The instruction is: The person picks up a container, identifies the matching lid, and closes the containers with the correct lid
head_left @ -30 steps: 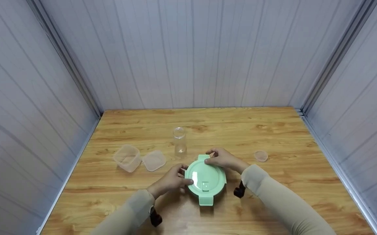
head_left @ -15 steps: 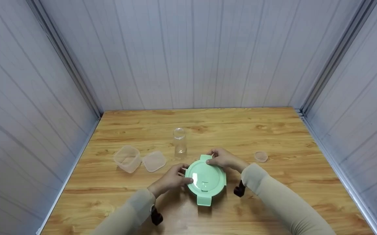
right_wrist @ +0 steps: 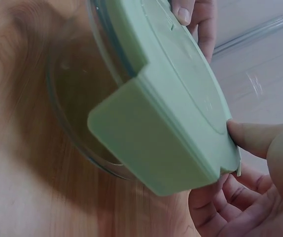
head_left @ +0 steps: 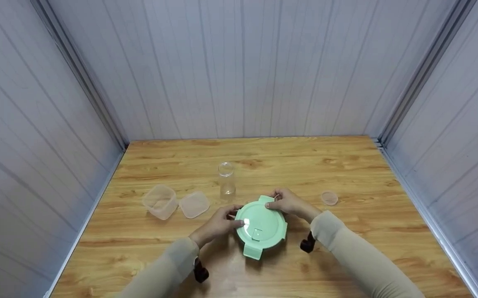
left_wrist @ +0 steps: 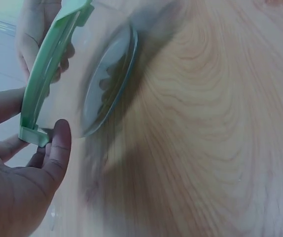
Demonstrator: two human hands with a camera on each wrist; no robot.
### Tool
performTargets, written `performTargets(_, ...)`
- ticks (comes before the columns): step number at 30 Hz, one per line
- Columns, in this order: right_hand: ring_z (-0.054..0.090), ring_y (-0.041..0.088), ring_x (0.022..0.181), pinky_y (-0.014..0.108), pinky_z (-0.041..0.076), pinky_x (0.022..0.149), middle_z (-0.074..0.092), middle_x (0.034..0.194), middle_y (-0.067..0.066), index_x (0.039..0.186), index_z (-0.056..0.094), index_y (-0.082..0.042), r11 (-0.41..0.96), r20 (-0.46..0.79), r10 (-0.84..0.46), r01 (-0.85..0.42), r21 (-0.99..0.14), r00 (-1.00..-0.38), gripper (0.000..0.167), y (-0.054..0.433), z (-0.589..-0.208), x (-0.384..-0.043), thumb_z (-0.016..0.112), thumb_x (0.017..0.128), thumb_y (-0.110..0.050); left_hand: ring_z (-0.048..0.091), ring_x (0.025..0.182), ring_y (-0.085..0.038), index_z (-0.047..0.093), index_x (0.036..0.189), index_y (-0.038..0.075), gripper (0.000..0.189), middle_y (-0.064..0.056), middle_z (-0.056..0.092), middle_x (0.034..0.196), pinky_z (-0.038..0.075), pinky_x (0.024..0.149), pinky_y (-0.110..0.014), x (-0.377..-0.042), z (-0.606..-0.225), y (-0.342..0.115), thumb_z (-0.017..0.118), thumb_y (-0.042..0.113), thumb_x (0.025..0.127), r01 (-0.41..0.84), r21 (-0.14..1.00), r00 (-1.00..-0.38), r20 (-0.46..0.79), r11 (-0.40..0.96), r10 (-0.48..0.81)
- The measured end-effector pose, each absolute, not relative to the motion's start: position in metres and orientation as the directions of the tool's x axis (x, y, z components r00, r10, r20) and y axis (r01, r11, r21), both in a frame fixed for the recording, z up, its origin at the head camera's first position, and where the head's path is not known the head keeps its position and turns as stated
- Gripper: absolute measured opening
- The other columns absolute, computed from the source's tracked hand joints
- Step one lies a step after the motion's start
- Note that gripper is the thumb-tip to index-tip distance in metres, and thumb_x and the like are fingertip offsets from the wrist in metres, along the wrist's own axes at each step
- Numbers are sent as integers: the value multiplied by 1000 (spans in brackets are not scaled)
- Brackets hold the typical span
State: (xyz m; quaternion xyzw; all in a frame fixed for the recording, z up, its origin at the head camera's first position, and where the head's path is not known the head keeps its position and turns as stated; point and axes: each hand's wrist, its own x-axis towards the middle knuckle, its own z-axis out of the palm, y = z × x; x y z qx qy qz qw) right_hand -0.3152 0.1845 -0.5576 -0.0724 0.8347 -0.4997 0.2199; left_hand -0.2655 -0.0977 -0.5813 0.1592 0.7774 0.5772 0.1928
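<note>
A round glass bowl [right_wrist: 77,98] stands on the table with a mint-green snap lid [head_left: 264,221] on top. Hinged locking flaps stick out around the lid's edge; the front flap [head_left: 253,251] slopes outward. My left hand [head_left: 218,226] grips the lid's left edge, thumb on top; in the left wrist view its fingertips curl under a side flap [left_wrist: 33,135]. At the far side, my right hand [head_left: 292,205] pinches the lid by the far flap, thumb on the rim and fingers curled below. In the head view the lid hides most of the bowl.
A clear glass jar [head_left: 227,180] stands behind the bowl. To the left are a translucent square container [head_left: 161,202] and a flat square lid [head_left: 194,205]. A small round clear lid [head_left: 329,198] lies at the right. Panel walls [head_left: 239,74] enclose the wooden table [head_left: 288,159].
The green lid has turned slightly clockwise seen from above: its front flap shifted left, its far flap right. My right hand moved slightly right with it. The bowl's own turning cannot be made out.
</note>
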Motion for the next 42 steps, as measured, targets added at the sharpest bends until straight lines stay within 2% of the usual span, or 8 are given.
performTargets(9,61,10,74,24,55,62,58,87,1,121,62,2,430,-285,-334,124,-894,-899,25,192,-562,-308,73,103,-11,64,119,-30,53,155,-2,57,-23,65,142,54,102,-38,-273,-583,-96,71,13,103,23,956,-872,-124,293,473)
performTargets(17,63,12,81,22,56,67,61,93,4,114,56,2,392,-268,-310,134,-910,-912,22,196,-564,-302,73,103,-8,65,122,-32,50,158,-4,58,-22,64,144,55,106,-41,-281,-583,-95,69,15,105,49,947,-857,-124,317,501)
performTargets(22,68,11,78,26,59,66,66,96,7,111,54,1,379,-275,-303,149,-913,-912,21,198,-564,-299,72,104,-8,63,124,-31,52,157,-4,57,-22,64,146,52,111,-47,-286,-582,-93,69,15,105,59,941,-858,-122,332,499)
performTargets(30,67,14,76,33,61,68,64,98,7,109,56,-4,419,-306,-259,179,-890,-916,20,200,-561,-295,73,104,-12,62,124,-30,54,154,-3,55,-20,65,144,52,111,-46,-286,-578,-90,69,16,105,28,936,-879,-145,352,454)
performTargets(33,68,18,80,38,64,73,64,104,12,117,59,-1,455,-317,-254,176,-873,-914,25,199,-559,-294,74,104,-16,64,121,-30,59,148,-6,50,-22,68,138,57,104,-44,-280,-577,-89,69,17,105,14,938,-896,-142,346,420)
performTargets(35,69,20,88,41,65,79,65,113,15,129,61,1,502,-312,-251,152,-851,-917,35,198,-557,-295,74,103,-19,65,117,-28,60,145,-7,49,-22,68,134,60,97,-41,-274,-576,-89,70,22,106,-19,933,-909,-166,360,383)
performTargets(38,67,26,105,44,63,90,64,129,21,146,59,2,571,-283,-269,84,-816,-921,51,196,-554,-298,74,103,-20,68,109,-26,57,145,-8,57,-23,67,132,64,88,-39,-266,-575,-90,73,29,105,-72,923,-920,-208,378,331)
performTargets(42,63,33,119,43,59,96,63,138,22,154,55,2,608,-232,-305,-2,-794,-924,59,193,-549,-303,74,101,-17,70,96,-24,52,146,-10,70,-23,65,128,66,81,-38,-257,-571,-91,81,33,99,-115,917,-930,-235,383,282)
